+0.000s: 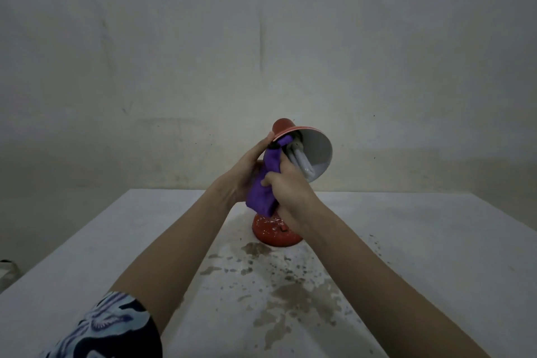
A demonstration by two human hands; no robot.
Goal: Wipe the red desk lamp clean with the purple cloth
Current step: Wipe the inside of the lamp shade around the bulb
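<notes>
The right hand's (287,186) fingers curl tight round the cloth (263,192), bunching it, with its top end pushed up to the shade's rim beside the bulb (302,163). The left hand's (247,166) fingers lie nearly straight and together, tips touching the rim from behind, seemingly to steady it. The lamp (290,126) stands mid-table, shade tilted towards the camera, its speckled base (276,232) on the stained table (145,241). The step in hand looks like wiping the shade's edge or inside; next the cloth probably needs to sweep round the rim, avoiding the bulb, and the base is not yet clean. A patterned sleeve (110,325) shows; no writing or brand is readable.
</notes>
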